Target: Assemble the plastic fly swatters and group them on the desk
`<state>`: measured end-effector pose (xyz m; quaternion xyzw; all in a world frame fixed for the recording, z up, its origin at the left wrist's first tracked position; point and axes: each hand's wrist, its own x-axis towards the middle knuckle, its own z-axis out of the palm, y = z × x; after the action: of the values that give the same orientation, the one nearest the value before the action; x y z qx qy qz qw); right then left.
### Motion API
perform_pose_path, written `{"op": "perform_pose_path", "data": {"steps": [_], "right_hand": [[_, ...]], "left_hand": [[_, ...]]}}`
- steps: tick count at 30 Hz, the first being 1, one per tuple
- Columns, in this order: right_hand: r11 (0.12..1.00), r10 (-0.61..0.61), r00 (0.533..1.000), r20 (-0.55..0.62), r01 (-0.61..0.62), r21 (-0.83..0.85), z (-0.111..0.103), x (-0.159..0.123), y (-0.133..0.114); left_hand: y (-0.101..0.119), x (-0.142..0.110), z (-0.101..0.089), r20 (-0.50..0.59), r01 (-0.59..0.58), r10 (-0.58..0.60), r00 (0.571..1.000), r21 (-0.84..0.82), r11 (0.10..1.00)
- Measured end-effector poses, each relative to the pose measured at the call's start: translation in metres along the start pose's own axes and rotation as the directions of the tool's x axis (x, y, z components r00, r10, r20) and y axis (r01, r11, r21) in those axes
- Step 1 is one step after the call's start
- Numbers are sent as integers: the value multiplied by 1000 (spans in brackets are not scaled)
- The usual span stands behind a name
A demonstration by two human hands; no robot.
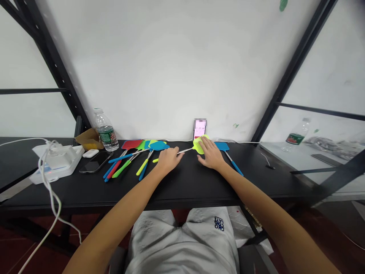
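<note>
A yellow-green fly swatter [197, 146] lies across the middle of the black table, with its perforated head to the right. My left hand [169, 160] is closed around its thin metal shaft; the yellow handle end sticks out on the left. My right hand [211, 153] rests over the right side of the head, fingers stretched out and thumb apart. Just right of that hand is a blue fly swatter [222, 146], partly behind it. Left of my left hand, several fly swatters overlap in a pile, among them a red one [132, 144] and a blue one [158, 145] on top.
A lit phone [200, 128] leans on the wall behind the swatter head. At left stand a water bottle [107, 131], a brown box [90, 139], a dark phone [96, 162], a white case [90, 153] and a white power strip [58, 163] with cables. Black frame posts flank the table [182, 186].
</note>
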<state>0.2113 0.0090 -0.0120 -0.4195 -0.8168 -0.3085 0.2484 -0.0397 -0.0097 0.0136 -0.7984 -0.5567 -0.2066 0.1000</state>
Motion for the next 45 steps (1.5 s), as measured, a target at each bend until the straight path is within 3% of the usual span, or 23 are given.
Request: {"op": "perform_pose_path", "data": {"steps": [7,15,29,37,45], "right_hand": [[998,3,997,71,2,-67,9,-2,10],[998,-63,997,53,64,-14,22,-6,16],[982,-168,986,2,167,93,23,-2,-3],[981,-172,985,22,169,94,22,0,-5],[982,-181,983,-24,182,48,16,2,-8]], "left_hand": [[0,0,0,33,-12,11,999,18,1000],[5,-2,-1,34,-54,54,998,-1,999],[26,-9,10,72,-183,179,981,58,981],[25,-8,9,96,-166,162,982,37,985],[25,-7,7,123,-87,99,987,-97,992]]}}
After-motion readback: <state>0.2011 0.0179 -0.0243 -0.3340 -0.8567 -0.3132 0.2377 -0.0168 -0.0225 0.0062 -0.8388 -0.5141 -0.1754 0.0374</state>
